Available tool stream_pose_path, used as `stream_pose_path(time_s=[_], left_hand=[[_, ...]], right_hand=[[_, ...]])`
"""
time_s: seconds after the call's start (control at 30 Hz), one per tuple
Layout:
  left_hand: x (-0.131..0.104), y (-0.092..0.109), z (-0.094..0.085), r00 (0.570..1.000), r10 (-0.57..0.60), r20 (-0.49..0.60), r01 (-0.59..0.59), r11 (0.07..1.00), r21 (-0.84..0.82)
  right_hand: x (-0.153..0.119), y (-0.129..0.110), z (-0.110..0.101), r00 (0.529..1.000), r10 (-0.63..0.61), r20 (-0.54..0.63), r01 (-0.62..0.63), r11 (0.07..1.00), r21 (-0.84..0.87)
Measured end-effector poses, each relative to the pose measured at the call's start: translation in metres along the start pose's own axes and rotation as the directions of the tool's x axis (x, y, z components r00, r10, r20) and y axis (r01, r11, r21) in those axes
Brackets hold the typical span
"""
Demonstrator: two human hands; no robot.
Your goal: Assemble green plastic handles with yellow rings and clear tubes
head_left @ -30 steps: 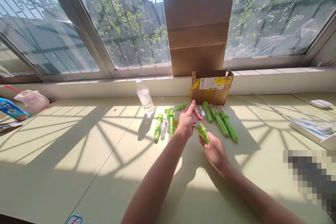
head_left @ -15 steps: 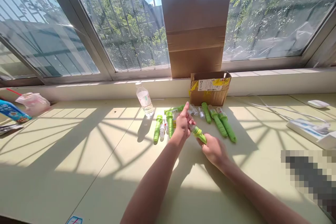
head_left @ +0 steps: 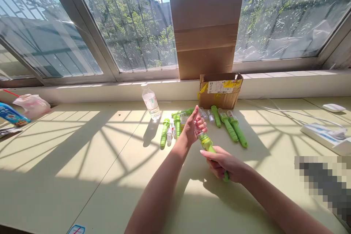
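Both my hands are on one green tube with a clear end, tilted over the table. My left hand is closed round its clear upper end. Lower down, my right hand grips the green body, and the green tip shows below the fingers. Beyond and left of my left hand lie green tubes and small clear pieces. To the right are more green tubes, some with clear caps. My left hand hides part of the pieces behind it.
An open cardboard box stands at the back, with a cardboard sheet upright behind it. A water bottle stands left of the tubes. A power strip with cables is at right, a blue packet at far left.
My right hand has turned and moved slightly down and right along the green tube, showing more of its body. The view has shifted slightly.
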State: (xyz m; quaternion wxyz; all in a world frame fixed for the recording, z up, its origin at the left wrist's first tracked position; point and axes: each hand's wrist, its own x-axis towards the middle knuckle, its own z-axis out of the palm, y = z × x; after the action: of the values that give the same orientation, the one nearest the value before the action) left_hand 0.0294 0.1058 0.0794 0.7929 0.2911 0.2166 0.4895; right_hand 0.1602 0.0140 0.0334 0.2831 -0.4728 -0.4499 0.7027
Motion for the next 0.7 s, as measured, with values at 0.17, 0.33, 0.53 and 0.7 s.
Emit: stream_pose_path(time_s=[0.17,0.33,0.53,0.7], left_hand=[[0.003,-0.001,0.002,0.998,0.057,-0.034,-0.055,0.996,0.067],[0.001,-0.002,0.014,0.976,0.177,-0.123,-0.156,0.974,0.165],[-0.017,-0.014,0.056,0.894,0.408,-0.187,-0.328,0.879,0.347],[-0.022,-0.025,0.067,0.723,0.563,-0.401,-0.393,0.812,0.432]], right_hand=[[0.009,0.009,0.012,0.99,-0.13,-0.06,0.126,0.99,-0.067],[0.015,0.011,0.011,0.819,-0.499,-0.283,0.325,0.81,-0.488],[0.013,0.01,0.0,0.548,-0.697,-0.463,0.032,0.57,-0.821],[0.013,0.013,0.001,0.516,-0.752,-0.411,0.034,0.497,-0.867]])
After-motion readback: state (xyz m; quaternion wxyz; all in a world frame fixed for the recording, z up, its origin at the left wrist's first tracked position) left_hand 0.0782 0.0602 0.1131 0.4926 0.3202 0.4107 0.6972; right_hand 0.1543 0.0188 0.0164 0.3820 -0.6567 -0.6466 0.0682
